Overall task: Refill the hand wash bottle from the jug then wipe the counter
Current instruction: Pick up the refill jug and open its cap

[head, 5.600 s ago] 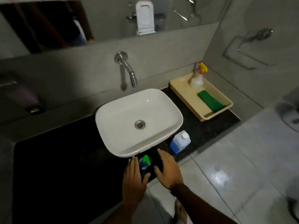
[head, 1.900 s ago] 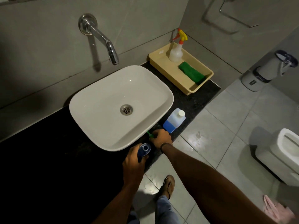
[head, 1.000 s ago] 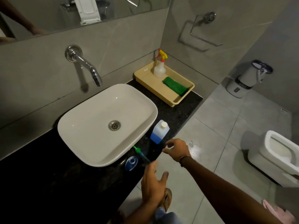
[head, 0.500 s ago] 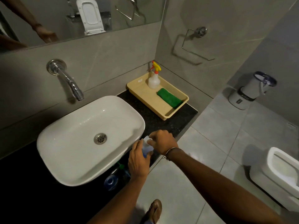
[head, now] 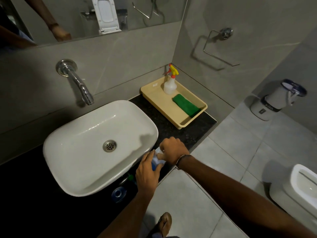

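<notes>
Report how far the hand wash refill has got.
Done: hand wash bottle stands open, its pump lying beside it. In hand: left hand steadies the jug; right hand is at its cap. Left: pouring, refitting the pump, wiping the counter with the green cloth.

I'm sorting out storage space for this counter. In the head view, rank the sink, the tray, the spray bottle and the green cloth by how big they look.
Largest to smallest:
1. sink
2. tray
3. green cloth and spray bottle, which look about alike; the bottle stands farther back, so I won't rank these two.
</notes>
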Motion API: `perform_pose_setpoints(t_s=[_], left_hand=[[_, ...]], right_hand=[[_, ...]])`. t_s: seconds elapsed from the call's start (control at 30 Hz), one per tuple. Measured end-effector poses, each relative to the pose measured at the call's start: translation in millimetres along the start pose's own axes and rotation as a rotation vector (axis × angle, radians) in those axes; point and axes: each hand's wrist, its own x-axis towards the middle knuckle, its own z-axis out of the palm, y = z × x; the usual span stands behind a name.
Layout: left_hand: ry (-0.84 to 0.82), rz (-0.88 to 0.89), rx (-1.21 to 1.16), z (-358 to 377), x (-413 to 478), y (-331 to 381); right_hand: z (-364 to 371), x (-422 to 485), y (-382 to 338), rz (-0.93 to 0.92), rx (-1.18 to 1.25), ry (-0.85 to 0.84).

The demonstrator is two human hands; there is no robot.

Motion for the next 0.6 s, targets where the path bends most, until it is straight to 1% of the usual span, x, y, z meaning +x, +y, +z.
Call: perform_pose_setpoints(t_s=[0.13,0.3,0.4,0.5,0.6], left_hand=[[0.0,-0.003,-0.019,-1,0,-1],[0.008,0.013,0.026,0,3,-3],[0.001,0.022,0.003,-2,3,-5],[0.018,0.027,-0.011,-1,3,-5],[0.019,0.029,0.008,0,3,-5]], right_hand=[[-3,1,-1,-0.011,-0.02,-0.007],[-5,3,-8,-0.101,-0.181,-0.074],[-9,2,-6,-0.112,-0.12,-0.094],[-6,-4,-4,0.023,-0.007,-0.021],[3,-7,-10,0.191,0.007,0.04]])
